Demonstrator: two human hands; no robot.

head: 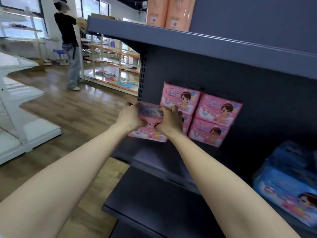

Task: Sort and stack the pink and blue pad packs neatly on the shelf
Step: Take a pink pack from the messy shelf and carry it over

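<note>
A: Hands?
B: Left hand [127,115] and right hand [169,121] both curl round one pink pack [149,133], gripping its upper edge from either side.
A: Where's the pack?
B: Over the left end of the dark shelf [154,156], just beside the stacked pink packs [217,110], which stand two columns, two high. Contact with the shelf: cannot tell.
A: Blue?
B: Blue packs [283,184] piled far right, well apart.

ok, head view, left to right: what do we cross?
White metal shelving unit → standing person in black top → held pink plastic pad pack → stacked pink pad packs → blue plastic pad packs.
</note>
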